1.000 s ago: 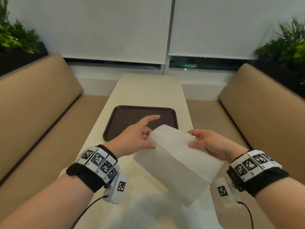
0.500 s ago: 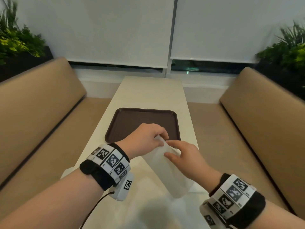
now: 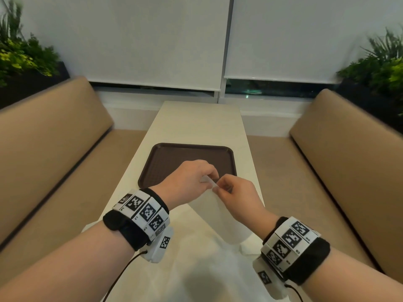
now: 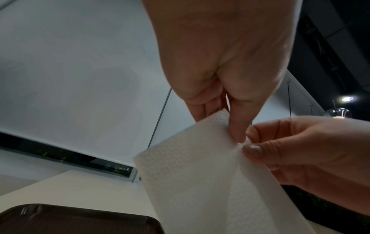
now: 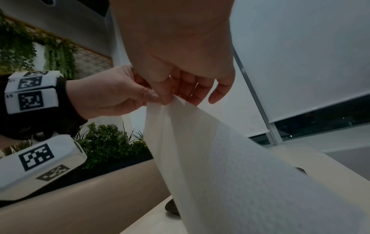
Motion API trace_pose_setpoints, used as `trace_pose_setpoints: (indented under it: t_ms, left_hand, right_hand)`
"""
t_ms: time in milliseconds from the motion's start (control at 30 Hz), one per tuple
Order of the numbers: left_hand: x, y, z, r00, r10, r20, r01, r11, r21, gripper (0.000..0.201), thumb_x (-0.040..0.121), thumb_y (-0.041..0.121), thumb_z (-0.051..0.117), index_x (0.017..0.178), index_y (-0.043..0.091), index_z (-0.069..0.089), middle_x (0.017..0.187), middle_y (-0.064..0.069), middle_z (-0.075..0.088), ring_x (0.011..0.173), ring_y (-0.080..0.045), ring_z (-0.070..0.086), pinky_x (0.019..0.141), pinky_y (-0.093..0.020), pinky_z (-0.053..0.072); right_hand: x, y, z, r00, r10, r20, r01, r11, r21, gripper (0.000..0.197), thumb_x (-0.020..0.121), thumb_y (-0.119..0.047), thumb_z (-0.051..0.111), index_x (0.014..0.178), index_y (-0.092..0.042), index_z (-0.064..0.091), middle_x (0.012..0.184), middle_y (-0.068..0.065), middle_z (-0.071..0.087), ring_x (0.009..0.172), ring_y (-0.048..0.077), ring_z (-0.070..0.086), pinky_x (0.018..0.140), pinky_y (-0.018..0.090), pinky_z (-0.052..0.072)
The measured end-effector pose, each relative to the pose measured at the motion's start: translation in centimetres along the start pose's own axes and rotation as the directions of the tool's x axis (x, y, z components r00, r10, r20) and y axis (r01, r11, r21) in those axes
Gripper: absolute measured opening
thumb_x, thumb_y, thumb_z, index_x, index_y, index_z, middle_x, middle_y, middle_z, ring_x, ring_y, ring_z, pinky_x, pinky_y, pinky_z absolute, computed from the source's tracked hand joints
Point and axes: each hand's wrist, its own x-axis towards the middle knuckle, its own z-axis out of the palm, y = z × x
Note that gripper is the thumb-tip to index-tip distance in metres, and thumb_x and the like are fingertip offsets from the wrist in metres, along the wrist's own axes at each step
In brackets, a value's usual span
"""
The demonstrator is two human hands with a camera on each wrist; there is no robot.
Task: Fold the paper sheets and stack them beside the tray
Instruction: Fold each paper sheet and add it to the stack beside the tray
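Head view: I'm seeing my left hand [image 3: 192, 182] and right hand [image 3: 236, 198] both pinching the white embossed paper sheet [image 3: 220, 216]; wristband codes are showing nothing readable.

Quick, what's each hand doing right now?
Left hand: pinching the top of the paper sheet.
Right hand: pinching the same top of the sheet, right beside it.

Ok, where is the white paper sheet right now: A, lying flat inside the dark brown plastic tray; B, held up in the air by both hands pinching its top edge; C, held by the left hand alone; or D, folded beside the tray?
B: the left hand and right hand both pinch the top edge of the white paper sheet, which hangs above the table, nearer than the dark brown plastic tray.
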Motion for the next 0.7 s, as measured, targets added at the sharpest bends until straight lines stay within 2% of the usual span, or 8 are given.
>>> trace_pose_setpoints:
  t_ms: [200, 300, 333, 433, 533, 600, 633, 700]
  left_hand:
    - [0.3, -0.4, -0.4, 1.000, 0.008, -0.007, -0.007, 0.993, 0.119, 0.008, 0.088, 0.022, 0.065, 0.089, 0.016, 0.071, 0.100, 0.007, 0.061, 0.101, -0.013, 0.051, 0.091, -0.028, 0.038]
    - [0.7, -0.8, -1.1, 0.999, -0.031, -0.044, 0.038, 0.983, 0.177, 0.007, 0.086, 0.027, 0.066, 0.088, 0.022, 0.071, 0.098, 0.011, 0.063, 0.104, -0.009, 0.043, 0.096, -0.033, 0.033]
    - [0.8, -1.0, -1.4, 0.997, -0.060, -0.055, 0.067, 0.987, 0.145, 0.007, 0.086, 0.026, 0.066, 0.088, 0.021, 0.071, 0.093, 0.011, 0.061, 0.100, -0.007, 0.044, 0.092, -0.029, 0.034]
    - [0.8, -1.7, -1.9, 0.989, -0.140, -0.057, 0.141, 0.990, 0.019, 0.005, 0.087, 0.021, 0.066, 0.081, 0.022, 0.066, 0.067, 0.015, 0.051, 0.068, -0.001, 0.047, 0.062, -0.017, 0.033]
    - [1.1, -2.0, -1.9, 0.987, -0.153, -0.048, 0.153, 0.988, -0.008, 0.011, 0.088, 0.019, 0.064, 0.078, 0.024, 0.062, 0.066, 0.016, 0.051, 0.066, -0.001, 0.047, 0.060, -0.019, 0.032]
    - [1.4, -2.1, -2.0, 0.987, -0.149, -0.053, 0.149, 0.989, 0.000, 0.012, 0.088, 0.018, 0.063, 0.078, 0.024, 0.061, 0.069, 0.016, 0.052, 0.071, -0.005, 0.048, 0.063, -0.022, 0.034]
    - [1.5, -2.1, -2.0, 0.988, -0.149, -0.048, 0.149, 0.989, -0.001, 0.012, 0.089, 0.018, 0.062, 0.078, 0.024, 0.061, 0.069, 0.016, 0.052, 0.070, -0.003, 0.048, 0.062, -0.021, 0.033]
    - [1.6, -1.7, -1.9, 0.991, -0.130, -0.012, 0.130, 0.991, 0.009, 0.011, 0.090, 0.018, 0.062, 0.079, 0.022, 0.062, 0.068, 0.015, 0.051, 0.067, 0.000, 0.046, 0.058, -0.017, 0.032]
  right_hand:
    - [0.0, 0.1, 0.0, 0.993, -0.115, 0.040, 0.120, 0.983, -0.141, 0.010, 0.095, -0.026, 0.053, 0.092, -0.017, 0.057, 0.080, 0.001, 0.065, 0.075, 0.024, 0.058, 0.069, 0.035, 0.046]
    - [-0.4, 1.8, 0.2, 0.994, -0.079, 0.070, 0.091, 0.979, -0.183, 0.009, 0.097, -0.023, 0.048, 0.096, -0.017, 0.055, 0.079, 0.003, 0.065, 0.075, 0.026, 0.057, 0.066, 0.034, 0.043]
    - [-0.8, 2.7, 0.3, 0.996, -0.047, 0.081, 0.062, 0.979, -0.192, 0.011, 0.097, -0.023, 0.048, 0.096, -0.017, 0.057, 0.079, 0.003, 0.065, 0.075, 0.026, 0.057, 0.066, 0.033, 0.043]
    - [-2.2, 5.6, 0.3, 0.989, 0.052, 0.142, -0.021, 0.977, -0.211, 0.017, 0.097, -0.023, 0.048, 0.085, -0.018, 0.059, 0.074, 0.000, 0.062, 0.069, 0.021, 0.054, 0.065, 0.032, 0.042]
    - [-3.4, 8.3, -0.3, 0.947, 0.185, 0.262, -0.122, 0.963, -0.240, 0.026, 0.098, -0.024, 0.048, 0.072, -0.027, 0.051, 0.076, -0.009, 0.064, 0.072, 0.012, 0.059, 0.069, 0.030, 0.048]
    - [-3.4, 9.3, -1.0, 0.913, 0.266, 0.308, -0.173, 0.938, -0.299, 0.021, 0.097, -0.021, 0.049, 0.080, -0.027, 0.059, 0.088, -0.009, 0.069, 0.083, 0.013, 0.064, 0.068, 0.025, 0.049]
    - [-3.2, 9.5, -1.4, 0.919, 0.279, 0.280, -0.185, 0.930, -0.318, 0.016, 0.096, -0.021, 0.050, 0.088, -0.024, 0.064, 0.092, -0.007, 0.069, 0.086, 0.013, 0.063, 0.067, 0.023, 0.046]
    - [-2.8, 8.9, -2.2, 0.964, 0.235, 0.123, -0.201, 0.949, -0.243, 0.018, 0.095, -0.025, 0.054, 0.108, -0.021, 0.065, 0.098, -0.009, 0.066, 0.092, 0.011, 0.061, 0.073, 0.020, 0.041]
